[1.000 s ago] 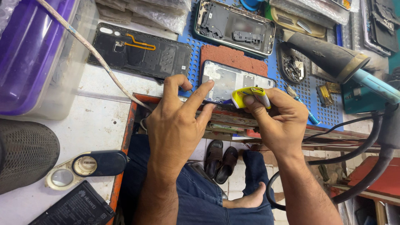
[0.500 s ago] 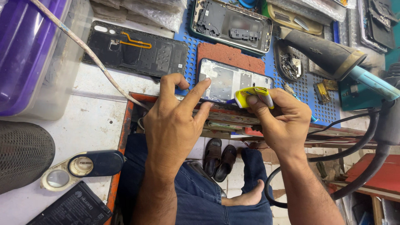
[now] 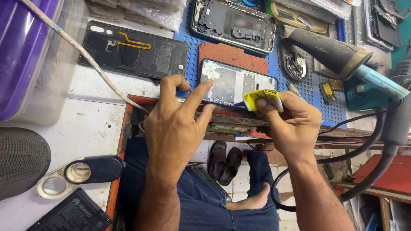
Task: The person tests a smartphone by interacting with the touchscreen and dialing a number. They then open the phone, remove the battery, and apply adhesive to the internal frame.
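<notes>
Yellow glue tube (image 3: 262,99) in right hand (image 3: 291,128)

Single head-mounted view, which looked steeply down from close above the person's left hand (image 3: 173,128) and right hand (image 3: 291,124) at the near edge of a cluttered white workbench (image 3: 90,124). Below that edge, the frame took in the person's lap and the floor. No second view was available for overlap.
</notes>
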